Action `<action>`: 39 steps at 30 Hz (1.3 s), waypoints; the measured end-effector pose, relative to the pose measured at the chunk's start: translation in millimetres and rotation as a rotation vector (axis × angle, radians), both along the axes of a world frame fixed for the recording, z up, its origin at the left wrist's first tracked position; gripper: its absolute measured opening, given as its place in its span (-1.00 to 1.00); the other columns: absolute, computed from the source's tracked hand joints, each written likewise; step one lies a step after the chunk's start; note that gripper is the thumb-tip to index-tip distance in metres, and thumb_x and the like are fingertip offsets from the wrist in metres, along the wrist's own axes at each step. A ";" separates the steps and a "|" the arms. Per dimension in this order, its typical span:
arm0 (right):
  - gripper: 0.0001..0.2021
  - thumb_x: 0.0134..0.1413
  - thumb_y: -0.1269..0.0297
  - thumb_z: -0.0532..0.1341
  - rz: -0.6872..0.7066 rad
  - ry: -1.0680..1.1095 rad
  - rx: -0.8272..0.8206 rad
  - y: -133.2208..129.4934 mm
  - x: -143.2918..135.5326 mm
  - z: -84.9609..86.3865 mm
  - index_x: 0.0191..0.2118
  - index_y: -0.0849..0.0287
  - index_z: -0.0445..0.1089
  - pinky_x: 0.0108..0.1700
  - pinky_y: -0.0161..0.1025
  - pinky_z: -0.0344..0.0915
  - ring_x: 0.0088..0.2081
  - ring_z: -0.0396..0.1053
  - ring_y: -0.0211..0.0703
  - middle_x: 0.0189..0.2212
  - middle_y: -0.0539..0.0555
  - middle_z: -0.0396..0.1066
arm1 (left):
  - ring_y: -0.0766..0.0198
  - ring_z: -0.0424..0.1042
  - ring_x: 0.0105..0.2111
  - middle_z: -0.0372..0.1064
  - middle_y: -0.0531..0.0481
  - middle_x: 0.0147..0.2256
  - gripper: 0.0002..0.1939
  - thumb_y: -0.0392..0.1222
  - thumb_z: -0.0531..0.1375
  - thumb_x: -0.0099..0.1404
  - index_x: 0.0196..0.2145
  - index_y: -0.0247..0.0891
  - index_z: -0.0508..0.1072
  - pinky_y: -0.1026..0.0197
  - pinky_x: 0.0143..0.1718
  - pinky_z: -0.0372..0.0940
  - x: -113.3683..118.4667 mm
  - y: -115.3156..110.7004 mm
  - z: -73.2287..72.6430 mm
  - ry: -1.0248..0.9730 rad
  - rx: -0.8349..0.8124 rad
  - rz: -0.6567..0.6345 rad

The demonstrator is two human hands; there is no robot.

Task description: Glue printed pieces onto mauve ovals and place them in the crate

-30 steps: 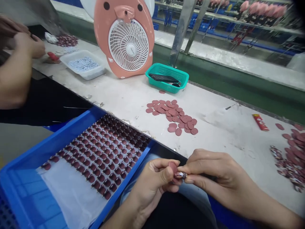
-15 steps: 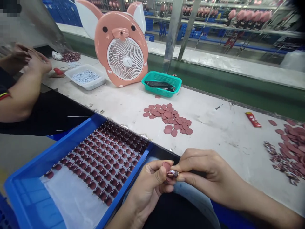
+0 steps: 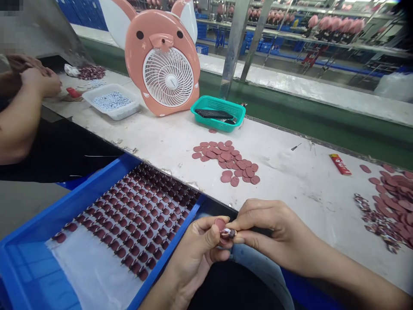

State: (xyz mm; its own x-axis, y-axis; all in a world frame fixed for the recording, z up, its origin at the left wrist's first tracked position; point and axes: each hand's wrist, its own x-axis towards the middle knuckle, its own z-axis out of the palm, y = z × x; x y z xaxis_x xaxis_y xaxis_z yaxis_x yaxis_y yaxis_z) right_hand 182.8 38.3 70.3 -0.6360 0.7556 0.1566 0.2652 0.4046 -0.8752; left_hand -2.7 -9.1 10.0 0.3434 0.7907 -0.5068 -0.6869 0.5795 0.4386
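Between thumb and fingers, my left hand pinches a dark-pink oval disc. My right hand is closed on a small dark-and-white painted figure piece, which touches the disc. Both hands meet over my lap, just off the table's front edge. Fingers cover part of both pieces, so how they join is hidden. To the left, a blue crate holds rows of similar discs with dark pieces on them, lying on a white sheet.
On the table lie loose pink discs, more discs beside small painted pieces, and a red tube. Behind stand a pig-shaped fan, a green basket and a white tray. A co-worker's hands are at left.
My hands and the two pieces stay together and sit slightly further left in view. The whole scene shifts a little left. The co-worker's hands have moved lower and left.
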 end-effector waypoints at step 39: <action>-0.79 0.25 0.48 0.26 -0.014 -0.025 0.767 -6.3 -128.6 -68.9 -0.01 0.30 0.44 -0.32 -0.22 0.38 -0.38 0.38 -0.17 -0.34 0.12 0.50 | 0.23 0.48 -0.36 0.52 -0.07 -0.24 -0.63 0.09 0.30 0.19 -0.18 -0.21 0.45 0.24 -0.45 0.38 -114.8 -15.9 -45.8 1.012 -0.049 0.755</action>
